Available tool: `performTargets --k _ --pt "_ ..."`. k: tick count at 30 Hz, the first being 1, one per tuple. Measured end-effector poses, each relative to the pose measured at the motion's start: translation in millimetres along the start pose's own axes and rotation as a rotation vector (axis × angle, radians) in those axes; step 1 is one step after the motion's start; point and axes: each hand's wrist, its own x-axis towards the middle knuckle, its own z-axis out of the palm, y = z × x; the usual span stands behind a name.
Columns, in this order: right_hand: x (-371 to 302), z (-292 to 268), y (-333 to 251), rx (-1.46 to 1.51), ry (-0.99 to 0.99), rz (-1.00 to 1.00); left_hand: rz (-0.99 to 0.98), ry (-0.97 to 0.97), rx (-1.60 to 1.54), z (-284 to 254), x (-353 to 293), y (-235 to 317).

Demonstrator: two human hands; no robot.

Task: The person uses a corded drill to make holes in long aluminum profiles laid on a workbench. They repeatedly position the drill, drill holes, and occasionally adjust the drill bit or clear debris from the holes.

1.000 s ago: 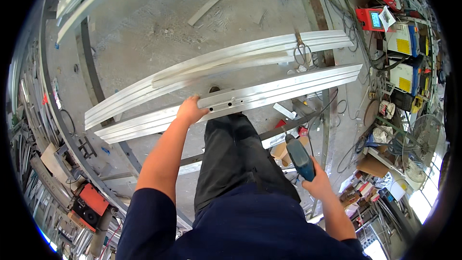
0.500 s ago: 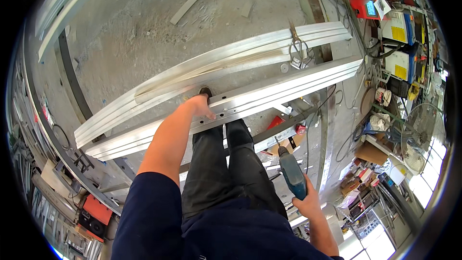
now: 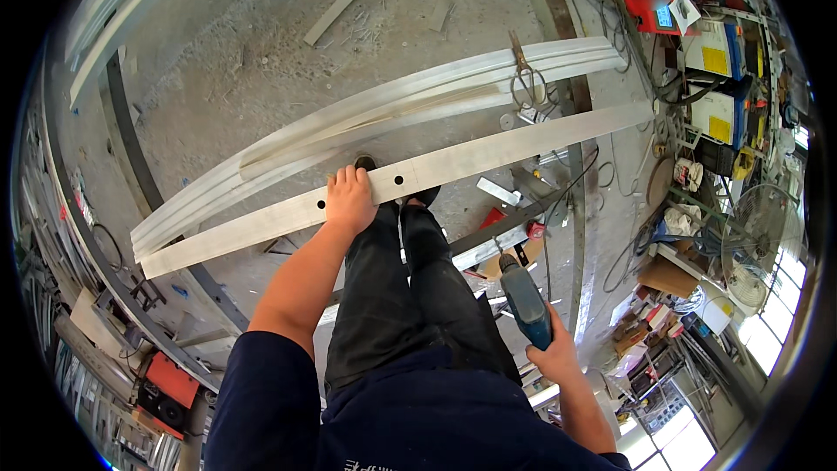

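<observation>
A long silvery metal bar stretches across in front of me, its flat face upward, with two dark round holes showing near its middle. My left hand is closed over the bar between those holes, fingers over its far edge. At my right side, my right hand grips a dark teal power drill by its handle; its bit points away from me, apart from the bar. Beyond the bar lie several more long metal profiles, side by side, with rusty scissors resting across them.
Dark steel beams run under the profiles at left and right. Cables trail over the dusty floor on the right. A standing fan and crowded shelves fill the right side; a red-and-black machine sits lower left. Metal offcuts lie on the floor ahead.
The near bar has been turned, so a flat face with holes now faces up instead of the grooved side. My left hand has closed over it. The drill stays in my right hand, moved slightly left.
</observation>
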Motion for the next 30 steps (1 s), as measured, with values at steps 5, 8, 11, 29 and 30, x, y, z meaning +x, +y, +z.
performTargets --k 5,8,11,29,30 --pt "4 -2 -3 0.012 0.029 -0.011 0.062 -0.028 0.013 4 0 -2" --pt "7 -2 -6 0.028 0.029 -0.028 0.027 -0.276 -0.027 0 4 2" --pt "8 -3 -17 0.023 0.019 0.011 0.022 -0.376 -0.054 -14 8 11" --pt "3 0 -13 -0.015 0.003 0.013 -0.002 -0.929 -0.406 -9 83 -17" --pt "2 1 -15 -0.028 0.003 0.028 0.019 -0.848 -0.341 -10 79 -13"
